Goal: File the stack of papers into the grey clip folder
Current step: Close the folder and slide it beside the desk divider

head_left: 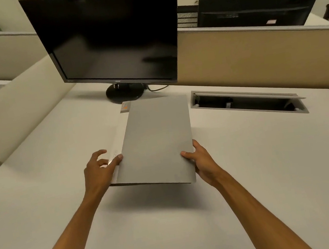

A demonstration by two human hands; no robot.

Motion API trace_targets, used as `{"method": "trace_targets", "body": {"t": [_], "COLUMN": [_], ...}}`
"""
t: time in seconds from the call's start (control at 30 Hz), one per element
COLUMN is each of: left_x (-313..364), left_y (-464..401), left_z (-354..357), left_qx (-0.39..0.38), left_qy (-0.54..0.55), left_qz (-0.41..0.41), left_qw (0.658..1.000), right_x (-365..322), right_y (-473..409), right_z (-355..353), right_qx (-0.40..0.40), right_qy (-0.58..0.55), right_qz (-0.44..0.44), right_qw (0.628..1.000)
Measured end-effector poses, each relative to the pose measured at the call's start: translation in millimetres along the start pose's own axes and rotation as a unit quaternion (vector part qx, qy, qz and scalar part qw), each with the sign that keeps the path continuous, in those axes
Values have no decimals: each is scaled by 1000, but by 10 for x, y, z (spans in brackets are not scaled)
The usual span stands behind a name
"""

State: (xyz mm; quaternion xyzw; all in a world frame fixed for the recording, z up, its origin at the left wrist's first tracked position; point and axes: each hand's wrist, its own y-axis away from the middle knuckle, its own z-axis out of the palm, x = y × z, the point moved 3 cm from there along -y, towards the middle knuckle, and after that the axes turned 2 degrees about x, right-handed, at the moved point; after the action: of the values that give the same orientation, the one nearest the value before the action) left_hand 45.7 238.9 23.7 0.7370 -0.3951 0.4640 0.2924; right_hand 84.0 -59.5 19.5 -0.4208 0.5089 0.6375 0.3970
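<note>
The grey clip folder [157,140] is closed and held flat a little above the white desk, its near edge raised and casting a shadow. My left hand [99,171] grips its near-left corner at the spine, thumb on the cover. My right hand [199,159] holds the near-right edge, thumb on top and fingers underneath. A thin white strip [116,138] runs along the folder's left side; whether it is paper or the spine I cannot tell. No separate stack of papers is in view.
A black monitor [109,40] on a round stand [125,93] stands just beyond the folder, with a small card [125,107] at its base. An open cable tray [248,101] is sunk into the desk at right. Partition walls [256,56] border the desk.
</note>
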Motion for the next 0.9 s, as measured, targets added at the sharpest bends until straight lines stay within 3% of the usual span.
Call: {"method": "trace_targets", "body": {"t": [0.3,0.7,0.8,0.9], "left_x": [-109,-345,-542,-754], "left_y": [-519,-843,-961,-1079], "left_z": [-558,-576,-544,-584], "left_qx": [70,21,0,-1], "left_qy": [-194,-324,-377,-405], "left_qz": [47,79,68,54], "left_qw": [977,943,924,913], "right_x": [-113,254,314,325], "right_y": [-538,-1182,-1258,-1303], "right_z": [1055,2098,2279,2373], "right_qx": [-37,-16,-17,-11], "right_qy": [-15,17,73,213], "right_qz": [7,60,69,41], "right_qw": [999,998,995,976]}}
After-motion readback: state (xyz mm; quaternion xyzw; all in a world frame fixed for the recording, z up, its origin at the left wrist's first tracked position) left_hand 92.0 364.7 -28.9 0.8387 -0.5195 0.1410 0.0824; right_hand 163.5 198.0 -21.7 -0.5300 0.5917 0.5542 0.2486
